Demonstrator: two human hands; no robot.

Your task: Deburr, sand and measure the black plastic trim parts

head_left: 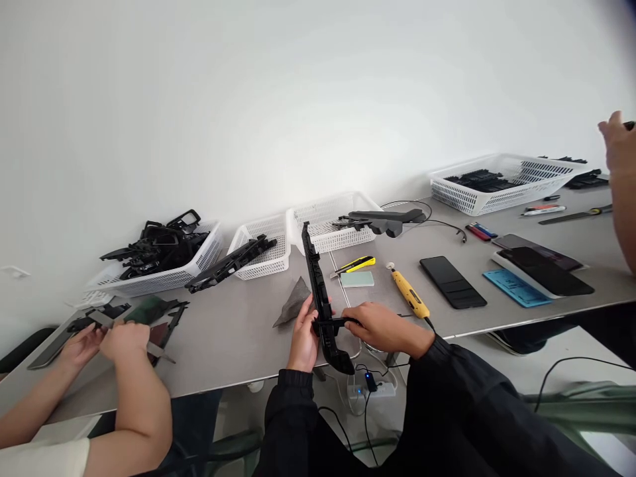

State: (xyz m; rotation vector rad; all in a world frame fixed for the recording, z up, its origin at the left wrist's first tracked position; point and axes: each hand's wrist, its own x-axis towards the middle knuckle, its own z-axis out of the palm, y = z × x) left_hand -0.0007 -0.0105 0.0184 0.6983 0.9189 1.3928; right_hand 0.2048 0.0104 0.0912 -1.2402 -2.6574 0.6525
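Observation:
A long, narrow black plastic trim part [317, 275] stands tilted over the table's front edge, its curved end pointing down toward me. My left hand [302, 343] is closed around its lower portion from the left. In my right hand [385, 328] I grip a slim black tool [336, 322], which lies across the part near its lower end; its kind is not clear. Close by on the table are a dark grey sheet [293, 301], a yellow utility knife [358, 264], a pale green block [356, 279] and a yellow rotary tool [410, 293] with a cord.
White baskets [263, 268] with black parts line the wall. Phones [453, 282] and a blue plate [517, 287] lie at right. A co-worker's hands [126, 341] hold a tool at left; another person's hand [619, 142] is far right. Cables and a power strip [380, 389] hang below.

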